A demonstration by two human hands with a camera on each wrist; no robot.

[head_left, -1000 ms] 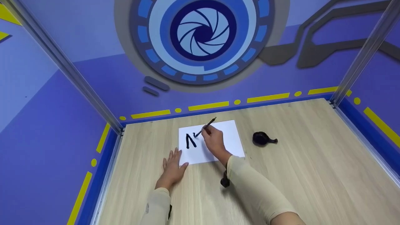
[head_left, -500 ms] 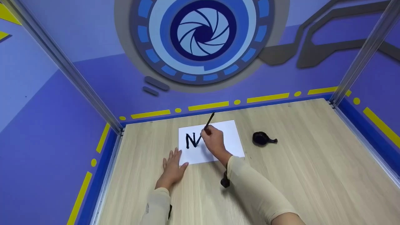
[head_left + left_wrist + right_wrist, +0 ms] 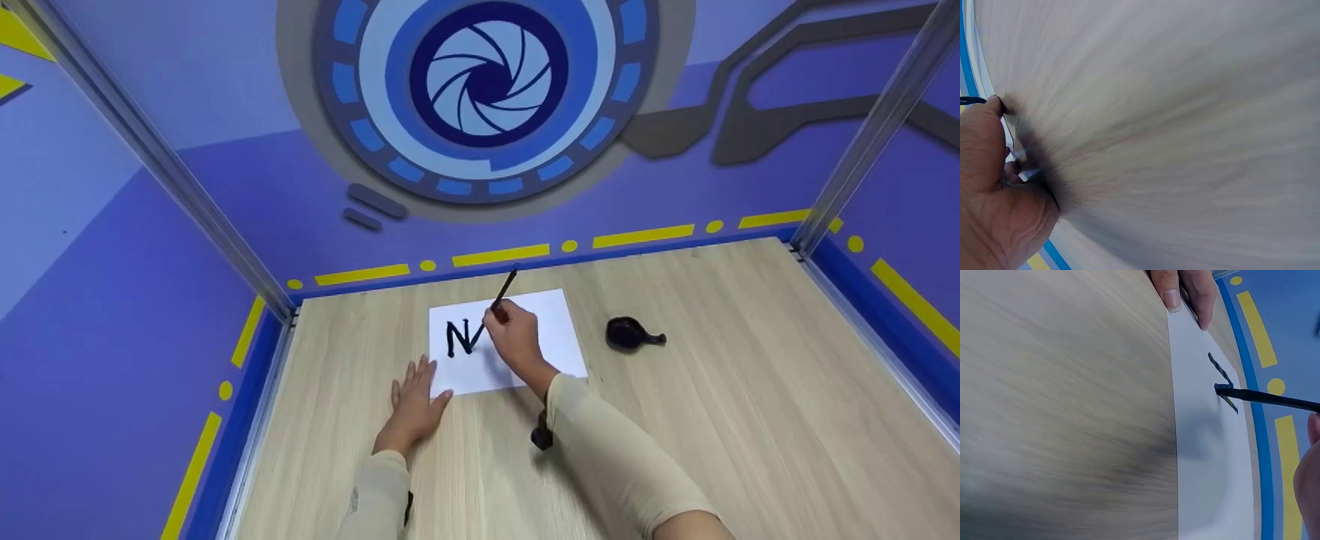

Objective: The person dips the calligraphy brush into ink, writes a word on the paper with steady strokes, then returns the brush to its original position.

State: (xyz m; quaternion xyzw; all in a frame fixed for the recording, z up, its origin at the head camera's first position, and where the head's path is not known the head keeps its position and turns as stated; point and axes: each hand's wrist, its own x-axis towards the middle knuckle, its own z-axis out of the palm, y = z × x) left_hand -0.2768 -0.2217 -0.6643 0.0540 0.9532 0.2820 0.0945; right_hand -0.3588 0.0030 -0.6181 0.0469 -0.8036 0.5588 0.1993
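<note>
My right hand (image 3: 516,336) pinches a dark, slim paintbrush (image 3: 505,286), its handle slanting up toward the back wall. In the right wrist view the brush tip (image 3: 1221,388) meets the painted strokes on the white sheet of paper (image 3: 559,341). A black letter N (image 3: 459,337) in wet-looking paint marks the sheet's left part, the brush tip at its lower right corner. My left hand (image 3: 412,409) lies with fingers spread at the paper's lower left corner, thumb and fingertips on its edge. In the left wrist view, the left hand (image 3: 999,191) hides most of the paper.
A small black dish with a short handle (image 3: 628,334) stands on the wooden table (image 3: 735,390), right of the paper. Blue and purple panels (image 3: 247,202) with metal corner posts enclose the table at the back and sides.
The right hand has drawn the brush downward, adding the right-hand upright stroke that makes the N. The brush handle now stands steeper. The left hand has stayed in place.
</note>
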